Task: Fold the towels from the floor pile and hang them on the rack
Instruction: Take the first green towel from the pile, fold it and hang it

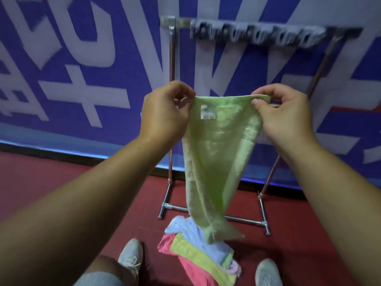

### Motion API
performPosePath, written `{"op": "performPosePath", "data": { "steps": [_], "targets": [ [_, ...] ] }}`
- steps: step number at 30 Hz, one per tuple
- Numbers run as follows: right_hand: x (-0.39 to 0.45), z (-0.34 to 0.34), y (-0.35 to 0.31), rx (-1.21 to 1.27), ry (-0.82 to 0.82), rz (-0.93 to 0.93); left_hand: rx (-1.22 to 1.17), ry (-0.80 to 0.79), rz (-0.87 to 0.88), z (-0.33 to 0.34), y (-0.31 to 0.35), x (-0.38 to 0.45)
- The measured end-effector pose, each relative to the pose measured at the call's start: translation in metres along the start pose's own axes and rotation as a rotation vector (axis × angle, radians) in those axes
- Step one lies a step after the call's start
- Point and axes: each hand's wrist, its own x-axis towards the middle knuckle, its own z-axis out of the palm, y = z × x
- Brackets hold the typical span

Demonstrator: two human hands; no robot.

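Observation:
I hold a light green towel (pixel 216 153) up at chest height by its top edge. My left hand (pixel 165 114) pinches the left corner and my right hand (pixel 286 114) pinches the right corner. The towel hangs down narrowing to a twisted tail above the floor pile (pixel 195 250). A white barcode label sits near its top left. The pile holds pale blue, pink, yellow-green and lilac towels on the red floor. Behind the towel stands the metal rack (pixel 172 65), its top bar carrying a row of grey clips (pixel 257 35).
A blue banner wall with large white lettering (pixel 82 69) backs the rack. The rack's base bar (pixel 243 219) lies on the red floor just beyond the pile. My two grey shoes (pixel 131 256) stand on either side of the pile.

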Motion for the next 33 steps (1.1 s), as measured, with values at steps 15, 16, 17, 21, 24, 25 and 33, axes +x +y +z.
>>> {"op": "performPosePath", "data": {
  "steps": [15,16,17,21,24,25,33],
  "targets": [
    [0.031,-0.037,-0.071,-0.030,-0.049,0.012,0.101,-0.011,0.113,-0.054,0.072,0.034],
    [0.033,-0.037,-0.073,-0.064,-0.058,0.018,0.115,-0.010,0.117,-0.055,0.074,0.036],
    [0.034,-0.037,-0.077,-0.090,-0.062,0.030,0.124,-0.010,0.120,-0.056,0.075,0.038],
    [0.033,-0.041,-0.093,-0.156,-0.090,0.083,0.115,-0.021,0.110,-0.058,0.079,0.048],
    [0.041,-0.038,-0.093,-0.179,-0.093,0.084,0.104,-0.043,0.098,-0.058,0.077,0.056],
    [0.045,-0.037,-0.091,-0.168,-0.100,0.089,0.100,-0.051,0.095,-0.057,0.075,0.058],
    [0.055,-0.031,-0.089,-0.218,-0.114,0.092,0.164,-0.085,0.102,-0.050,0.073,0.073]
  ]
}}
